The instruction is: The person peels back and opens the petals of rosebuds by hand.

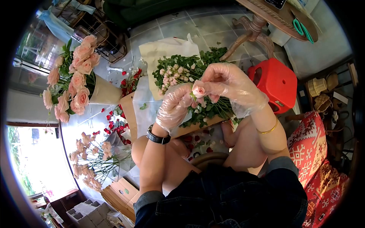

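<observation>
A small pale pink rose [198, 89] is between my two hands, both in clear plastic gloves. My left hand [175, 106] has its fingers closed at the rose's left side. From the right, my right hand [228, 85] pinches at the bloom with thumb and fingers. Just behind and below the hands lies a bunch of small pink roses [175, 76] with green leaves, on cream wrapping paper [152, 51]. Part of the bunch's stems is hidden by my hands.
A vase [104, 91] of large pink roses stands at the left, with more pink roses [91, 152] below it. Red petals [114, 121] litter the floor. A red stool [279, 85] stands right; green scissors [302, 30] lie on a wooden table [281, 19].
</observation>
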The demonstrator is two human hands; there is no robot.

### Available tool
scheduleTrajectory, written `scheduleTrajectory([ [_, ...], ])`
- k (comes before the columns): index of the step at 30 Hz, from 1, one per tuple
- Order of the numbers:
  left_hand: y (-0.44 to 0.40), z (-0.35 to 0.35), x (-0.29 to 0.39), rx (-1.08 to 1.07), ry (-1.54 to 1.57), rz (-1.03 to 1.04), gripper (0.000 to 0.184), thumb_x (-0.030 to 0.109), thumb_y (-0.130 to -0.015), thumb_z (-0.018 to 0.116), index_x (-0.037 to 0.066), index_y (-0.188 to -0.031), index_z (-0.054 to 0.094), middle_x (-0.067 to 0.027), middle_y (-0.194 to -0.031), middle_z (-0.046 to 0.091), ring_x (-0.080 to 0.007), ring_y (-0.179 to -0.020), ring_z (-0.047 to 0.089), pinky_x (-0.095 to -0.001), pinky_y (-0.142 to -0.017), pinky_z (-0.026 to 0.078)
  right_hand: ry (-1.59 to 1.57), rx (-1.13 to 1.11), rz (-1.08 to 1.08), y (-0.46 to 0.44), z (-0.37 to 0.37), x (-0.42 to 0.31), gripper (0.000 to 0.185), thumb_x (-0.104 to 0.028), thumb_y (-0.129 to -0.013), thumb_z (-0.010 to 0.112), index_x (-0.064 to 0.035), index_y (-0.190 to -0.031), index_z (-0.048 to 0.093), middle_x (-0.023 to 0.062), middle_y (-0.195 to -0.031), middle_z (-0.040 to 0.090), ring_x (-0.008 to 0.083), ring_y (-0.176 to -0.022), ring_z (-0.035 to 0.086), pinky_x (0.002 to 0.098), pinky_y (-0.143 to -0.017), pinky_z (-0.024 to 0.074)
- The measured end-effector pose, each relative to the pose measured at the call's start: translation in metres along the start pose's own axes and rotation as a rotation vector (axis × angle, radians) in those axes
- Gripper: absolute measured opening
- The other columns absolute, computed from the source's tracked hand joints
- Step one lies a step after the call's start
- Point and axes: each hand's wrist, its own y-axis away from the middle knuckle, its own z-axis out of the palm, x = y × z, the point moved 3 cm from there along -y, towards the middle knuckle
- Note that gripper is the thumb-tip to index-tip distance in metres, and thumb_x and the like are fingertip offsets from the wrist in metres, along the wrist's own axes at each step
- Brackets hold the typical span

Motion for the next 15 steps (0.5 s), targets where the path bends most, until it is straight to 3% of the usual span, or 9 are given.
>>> scheduleTrajectory([
  [1,-0.001,0.003,0.003,-0.029,0.071,-0.004,0.032,0.031,-0.09,0.048,0.001,-0.084,0.056,-0.0052,-0.077,0.055,-0.0122,-0.068,0.049,-0.0244,-0.062,0.04,0.013,0.019,-0.006,0.0,-0.001,0.0,0.016,-0.015,-0.083,0.063,-0.0005,-0.082,0.057,0.0022,-0.07,0.058,0.0059,-0.056,0.049,0.0188,-0.05,0.041],
  [8,0.002,0.007,0.008,-0.075,0.18,-0.069,0.031,0.028,-0.09,0.048,-0.001,-0.094,0.057,-0.0047,-0.081,0.055,-0.0119,-0.07,0.049,-0.0238,-0.064,0.04,0.063,0.065,-0.068,0.002,-0.004,0.003,0.017,-0.016,-0.082,0.063,-0.0003,-0.08,0.057,0.0023,-0.069,0.057,0.0064,-0.056,0.05,0.0198,-0.05,0.0428],
  [11,0.005,0.007,0.014,-0.167,0.165,0.006,0.031,0.027,-0.09,0.048,-0.002,-0.095,0.057,-0.0052,-0.084,0.054,-0.0123,-0.072,0.048,-0.0243,-0.066,0.04,0.056,0.206,-0.152,-0.003,-0.021,0.008,0.017,-0.016,-0.082,0.062,-0.0004,-0.082,0.057,0.0028,-0.072,0.057,0.0066,-0.056,0.051,0.0207,-0.05,0.0452],
  [12,0.006,0.005,0.017,-0.154,0.12,0.004,0.031,0.026,-0.09,0.048,-0.003,-0.096,0.057,-0.0053,-0.085,0.053,-0.0124,-0.073,0.048,-0.0247,-0.067,0.04,0.148,0.217,-0.111,0.0,-0.026,0.003,0.018,-0.017,-0.083,0.062,0.0,-0.087,0.059,0.0025,-0.074,0.058,0.008,-0.061,0.052,0.021,-0.057,0.0465],
  [14,0.008,0.007,0.022,-0.139,0.076,0.005,0.031,0.026,-0.09,0.048,-0.003,-0.097,0.056,-0.0053,-0.085,0.053,-0.0126,-0.073,0.048,-0.0252,-0.068,0.039,0.465,0.208,-0.352,-0.001,-0.025,-0.003,0.021,-0.019,-0.084,0.061,0.0002,-0.093,0.06,0.0018,-0.077,0.058,0.0097,-0.069,0.053,0.023,-0.067,0.0462],
  [15,0.009,0.008,0.024,-0.098,0.051,-0.041,0.031,0.026,-0.09,0.048,-0.003,-0.096,0.056,-0.0051,-0.085,0.053,-0.0127,-0.074,0.048,-0.0257,-0.069,0.039,0.465,0.206,-0.352,-0.001,-0.022,-0.003,0.021,-0.019,-0.084,0.061,0.0002,-0.093,0.06,0.0018,-0.077,0.058,0.0097,-0.069,0.053,0.023,-0.067,0.0462],
])
